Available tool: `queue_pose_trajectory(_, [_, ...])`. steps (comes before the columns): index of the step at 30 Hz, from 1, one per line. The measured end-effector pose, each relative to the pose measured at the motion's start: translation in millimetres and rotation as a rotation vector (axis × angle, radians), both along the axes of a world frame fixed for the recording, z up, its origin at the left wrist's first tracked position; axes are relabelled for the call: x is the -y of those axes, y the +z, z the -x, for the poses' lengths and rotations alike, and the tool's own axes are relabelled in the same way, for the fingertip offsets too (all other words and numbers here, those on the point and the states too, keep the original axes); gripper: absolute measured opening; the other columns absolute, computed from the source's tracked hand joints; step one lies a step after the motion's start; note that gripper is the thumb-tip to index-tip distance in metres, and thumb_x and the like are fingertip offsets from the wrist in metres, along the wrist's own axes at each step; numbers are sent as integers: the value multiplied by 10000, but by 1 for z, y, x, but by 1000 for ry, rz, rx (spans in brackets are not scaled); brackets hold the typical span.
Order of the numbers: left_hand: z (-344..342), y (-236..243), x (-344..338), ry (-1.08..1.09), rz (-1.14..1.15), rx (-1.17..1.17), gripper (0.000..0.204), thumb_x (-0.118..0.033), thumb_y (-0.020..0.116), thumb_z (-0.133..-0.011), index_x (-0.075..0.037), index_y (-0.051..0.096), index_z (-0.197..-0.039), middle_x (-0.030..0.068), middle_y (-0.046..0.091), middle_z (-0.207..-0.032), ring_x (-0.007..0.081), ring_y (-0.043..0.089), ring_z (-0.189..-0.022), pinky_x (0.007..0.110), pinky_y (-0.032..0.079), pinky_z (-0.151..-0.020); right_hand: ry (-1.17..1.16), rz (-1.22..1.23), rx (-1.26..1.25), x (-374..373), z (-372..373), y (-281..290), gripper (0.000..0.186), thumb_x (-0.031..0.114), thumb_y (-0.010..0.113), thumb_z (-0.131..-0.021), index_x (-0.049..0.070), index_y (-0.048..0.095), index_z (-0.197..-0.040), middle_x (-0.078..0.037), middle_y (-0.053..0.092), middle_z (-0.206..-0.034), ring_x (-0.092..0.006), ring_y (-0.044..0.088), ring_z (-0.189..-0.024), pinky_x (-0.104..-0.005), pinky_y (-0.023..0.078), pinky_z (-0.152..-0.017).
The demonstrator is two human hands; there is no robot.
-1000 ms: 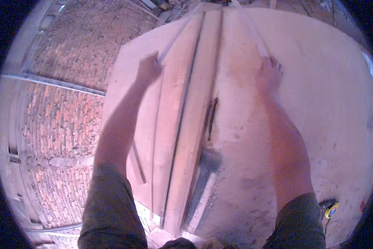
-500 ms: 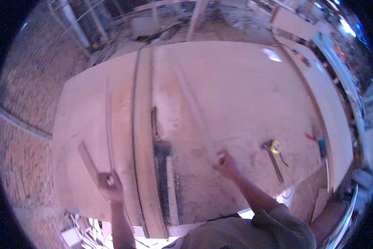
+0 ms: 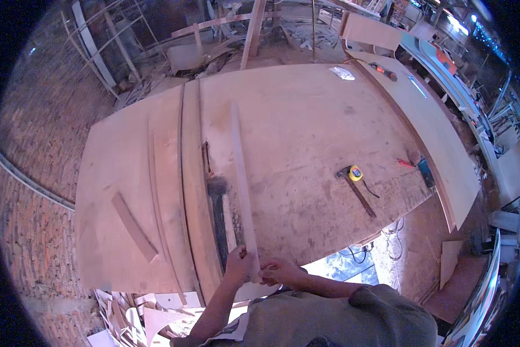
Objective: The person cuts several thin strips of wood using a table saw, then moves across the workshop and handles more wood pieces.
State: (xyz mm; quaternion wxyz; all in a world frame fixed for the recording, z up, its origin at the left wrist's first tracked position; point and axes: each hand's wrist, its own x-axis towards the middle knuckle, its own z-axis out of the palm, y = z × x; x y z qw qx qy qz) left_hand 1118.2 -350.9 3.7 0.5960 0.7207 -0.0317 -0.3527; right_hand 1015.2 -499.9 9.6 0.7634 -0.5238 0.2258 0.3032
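A long, thin wooden strip [image 3: 242, 173] lies lengthwise over the broad plywood sheet [image 3: 306, 127], its near end at my body. My right hand [image 3: 280, 270] pinches that near end with closed fingers. On the strip's left side my left hand [image 3: 237, 266] is curled against it, near the same end; some of its fingertips are hidden. Left of my hands, a short flat piece of wood [image 3: 134, 226] rests by itself at a slant. Between it and the long strip run narrow wooden lengths [image 3: 193, 191] and a dark slot [image 3: 218, 214] in the work surface.
To the right lie a hammer [image 3: 358, 194] and a yellow tape measure [image 3: 356, 173]. Farther right, a raised panel [image 3: 428, 127] carries a corded power tool [image 3: 382, 71]. A brick wall [image 3: 34, 231] stands left. Offcuts [image 3: 133, 315] are heaped below the near left edge.
My left hand has left the short wood piece and come right to the strip. My right hand has drawn the strip's near end toward me and leftward. The view has shifted.
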Motion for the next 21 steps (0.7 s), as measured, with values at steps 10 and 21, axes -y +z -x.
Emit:
queue_pose_trajectory(10, [55,15,-73,137,-131,-298,410,-137,517,-938,-1,430,-1315,97,599,-828,165,611,-672,301,519,-593,-92,842,683,103,-100,-99,252,210,632,-855,51,583,-1044,-16,588,-722,-96,551,-655,-272,468,-542])
queue_pose_trajectory(21, [214,8,-121,365,-161,-323,365,-124,474,-942,-12,489,-1289,69,624,-808,120,588,-711,276,494,-622,-221,203,58,35,-183,-85,688,213,634,-879,129,227,-1427,-115,576,-1002,-175,595,-780,-348,528,-622])
